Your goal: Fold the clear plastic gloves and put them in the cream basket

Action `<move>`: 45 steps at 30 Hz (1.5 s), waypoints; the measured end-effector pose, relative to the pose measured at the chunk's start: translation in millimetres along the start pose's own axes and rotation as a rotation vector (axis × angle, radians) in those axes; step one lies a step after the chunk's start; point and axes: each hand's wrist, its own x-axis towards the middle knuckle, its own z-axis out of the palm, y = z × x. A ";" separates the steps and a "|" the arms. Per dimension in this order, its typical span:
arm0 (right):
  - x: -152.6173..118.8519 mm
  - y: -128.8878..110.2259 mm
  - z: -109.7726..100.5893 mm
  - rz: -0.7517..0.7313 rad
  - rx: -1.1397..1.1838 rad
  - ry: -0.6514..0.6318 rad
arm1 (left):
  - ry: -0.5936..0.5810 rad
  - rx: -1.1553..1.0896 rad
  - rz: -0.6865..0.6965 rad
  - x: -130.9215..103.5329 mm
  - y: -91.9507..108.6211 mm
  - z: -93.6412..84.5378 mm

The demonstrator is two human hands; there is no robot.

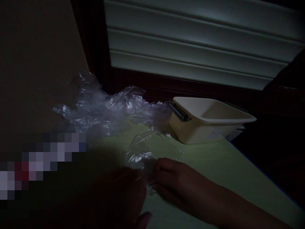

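Note:
A crinkled clear plastic bag (140, 157) lies between my two hands, low over the table. My right hand (172, 178) is closed, its fingertips pinching the bag's right side. Dim and partly lost in shadow, my left hand (131, 187) curls in from the lower left and grips the bag's near left side. The fingertips of both hands are partly hidden, and whether anything is inside the bag cannot be made out. Another thin clear plastic piece (143, 137) lies flat just beyond it.
Loose clear plastic bags (102, 108) are heaped along the back left of the pale green table (202, 178). A cream plastic bin (200, 130) with dark handles stands at the back right, near the table's blue edge. Behind rises a slatted panel (186, 47). Lighting is very dim.

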 end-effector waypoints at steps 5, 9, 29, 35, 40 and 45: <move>1.1 3.2 2.1 -0.031 -0.069 -0.052 | -0.072 0.059 0.043 19.4 -18.4 0.8; 1.7 2.3 -3.3 -0.001 -0.050 -0.087 | -0.067 0.053 0.051 19.9 -21.9 1.2; -9.7 1.6 -31.5 0.158 0.006 -0.019 | 0.097 0.139 0.002 20.6 -43.9 -0.4; -1.8 -3.2 -9.8 0.050 -0.066 -0.059 | 0.114 0.203 -0.001 16.7 -49.2 7.7; -5.2 -1.4 -7.4 0.048 -0.110 -0.107 | 0.036 0.193 0.011 22.6 -45.5 2.0; -10.0 1.6 -23.3 0.063 0.024 -0.160 | -0.111 0.239 -0.004 24.6 -38.5 -4.9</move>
